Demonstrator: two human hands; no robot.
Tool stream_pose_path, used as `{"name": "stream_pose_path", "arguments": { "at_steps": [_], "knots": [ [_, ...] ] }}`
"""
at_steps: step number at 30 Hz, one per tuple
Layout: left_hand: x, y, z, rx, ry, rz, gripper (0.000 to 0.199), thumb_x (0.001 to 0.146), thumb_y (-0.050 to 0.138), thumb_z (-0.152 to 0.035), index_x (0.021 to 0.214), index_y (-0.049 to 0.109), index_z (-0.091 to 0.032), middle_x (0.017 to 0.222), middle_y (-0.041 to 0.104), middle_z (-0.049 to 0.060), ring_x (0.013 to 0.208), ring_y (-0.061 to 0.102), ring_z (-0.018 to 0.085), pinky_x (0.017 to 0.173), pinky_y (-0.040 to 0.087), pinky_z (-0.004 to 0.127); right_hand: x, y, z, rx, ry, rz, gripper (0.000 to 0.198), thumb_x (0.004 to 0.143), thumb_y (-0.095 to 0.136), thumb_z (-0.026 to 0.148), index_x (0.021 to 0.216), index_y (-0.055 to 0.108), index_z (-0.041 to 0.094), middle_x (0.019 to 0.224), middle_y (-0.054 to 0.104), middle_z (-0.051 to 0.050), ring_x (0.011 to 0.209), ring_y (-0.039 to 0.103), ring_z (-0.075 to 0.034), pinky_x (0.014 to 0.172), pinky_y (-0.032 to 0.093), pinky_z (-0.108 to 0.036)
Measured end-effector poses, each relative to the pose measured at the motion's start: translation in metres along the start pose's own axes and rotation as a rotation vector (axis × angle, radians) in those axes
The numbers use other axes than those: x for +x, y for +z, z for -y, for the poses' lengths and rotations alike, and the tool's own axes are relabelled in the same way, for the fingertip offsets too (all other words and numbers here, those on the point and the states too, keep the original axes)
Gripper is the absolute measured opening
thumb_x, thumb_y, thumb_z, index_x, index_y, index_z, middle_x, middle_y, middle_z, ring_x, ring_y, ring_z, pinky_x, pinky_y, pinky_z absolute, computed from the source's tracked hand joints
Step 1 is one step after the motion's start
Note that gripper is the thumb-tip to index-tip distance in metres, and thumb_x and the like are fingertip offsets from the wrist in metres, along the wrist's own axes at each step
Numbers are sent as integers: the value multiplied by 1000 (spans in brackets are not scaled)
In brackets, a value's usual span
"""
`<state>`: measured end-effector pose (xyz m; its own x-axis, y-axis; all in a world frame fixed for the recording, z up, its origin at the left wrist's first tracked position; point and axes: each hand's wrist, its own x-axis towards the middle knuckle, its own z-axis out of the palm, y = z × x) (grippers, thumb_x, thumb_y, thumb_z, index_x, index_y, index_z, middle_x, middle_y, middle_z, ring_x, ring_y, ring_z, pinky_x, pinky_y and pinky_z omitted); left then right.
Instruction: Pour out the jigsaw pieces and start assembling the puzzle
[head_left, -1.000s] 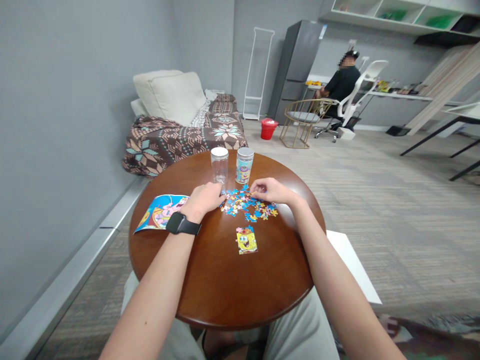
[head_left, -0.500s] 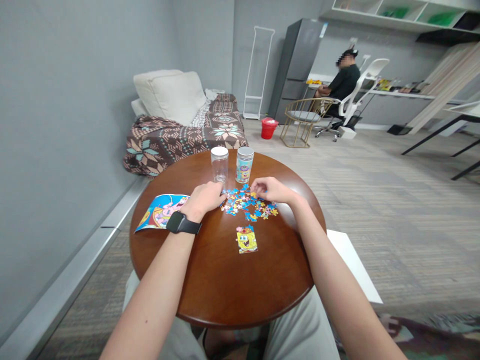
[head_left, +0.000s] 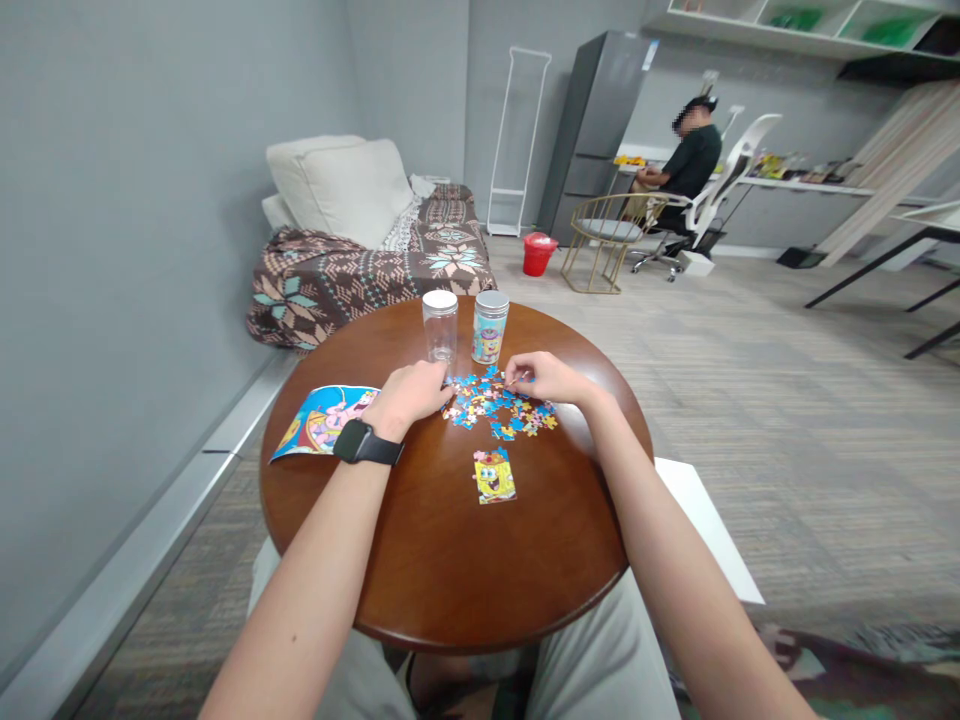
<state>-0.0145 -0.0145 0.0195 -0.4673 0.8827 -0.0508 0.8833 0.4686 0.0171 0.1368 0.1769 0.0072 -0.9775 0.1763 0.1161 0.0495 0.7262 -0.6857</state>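
A loose pile of jigsaw puzzle pieces (head_left: 480,400), mostly blue, yellow and pink, lies on the round brown table (head_left: 450,560). My left hand (head_left: 416,393), wearing a black watch, rests at the pile's left edge with thumb and forefinger apart. Over the pile's right side, my right hand (head_left: 551,378) has its fingertips pinched on what looks like a small puzzle piece (head_left: 519,381), mostly hidden. Nearer to me lies a joined yellow cartoon section (head_left: 494,478). Partly behind my left wrist is a curled picture sheet (head_left: 322,420).
Behind the pile stand a clear jar (head_left: 441,330) with a white lid and a printed jar (head_left: 490,330) with a silver lid. Beyond the table are a covered sofa (head_left: 375,270), a red bin (head_left: 537,255), a gold chair (head_left: 611,235) and a seated person (head_left: 694,160).
My right fingertips have shifted slightly and drawn together at the pile; the yellow patch under them shows less. My left hand stays almost still. The view has shifted a little.
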Motion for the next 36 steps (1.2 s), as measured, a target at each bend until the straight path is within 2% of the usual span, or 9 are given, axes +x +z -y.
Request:
{"name": "stream_pose_path", "arguments": {
  "at_steps": [5,10,16,22,27,30,32,36],
  "knots": [
    [0,-1,0,-2,4,9,33,89,42,-40,107,59,-17,105,70,17,97,68,34,78,53,42,2,0,-4,-22,-42,-15,14,70,57,10,76,67,15,78,68,-2,71,62,-13,69,47,-24],
    [-1,0,-1,5,6,6,33,89,42,-40,107,59,-17,105,70,16,97,68,34,79,53,42,2,0,-6,-51,-89,-33,14,73,58,12,77,71,15,86,68,-5,79,62,-14,74,47,-25],
    [-2,-2,-1,3,1,15,33,90,43,-40,108,58,-17,107,70,17,98,68,34,79,53,41,1,1,-6,-2,1,8,23,77,61,24,94,70,13,73,65,-2,66,56,-12,64,44,-24],
    [-2,-3,-1,-1,-13,29,35,90,43,-41,111,58,-18,108,70,17,99,68,32,81,52,39,1,1,-3,70,32,21,13,74,64,25,81,67,14,78,69,-4,72,61,-14,69,47,-25],
    [-1,-2,-2,0,-8,19,36,90,42,-41,112,59,-18,108,70,17,99,68,33,81,52,41,2,1,-5,51,34,10,21,80,60,32,84,69,13,77,69,-4,67,60,-13,65,46,-24],
    [-1,-2,-2,-1,-9,23,37,90,42,-41,112,59,-17,107,70,17,100,68,33,81,52,41,2,1,-7,2,27,-21,22,83,55,28,89,70,14,84,71,-5,70,60,-13,66,46,-24],
    [-1,-1,-2,-1,-4,18,36,90,42,-41,112,59,-17,107,70,17,99,68,33,81,52,41,3,1,-7,-5,30,-24,21,82,55,25,90,70,13,85,71,-5,72,61,-13,67,46,-24],
    [-1,-2,-1,-1,0,15,34,90,43,-41,110,59,-18,107,70,17,98,68,33,79,53,40,3,2,-6,23,30,-14,14,75,60,22,85,66,13,76,66,-3,68,58,-12,66,46,-23]
  ]
}}
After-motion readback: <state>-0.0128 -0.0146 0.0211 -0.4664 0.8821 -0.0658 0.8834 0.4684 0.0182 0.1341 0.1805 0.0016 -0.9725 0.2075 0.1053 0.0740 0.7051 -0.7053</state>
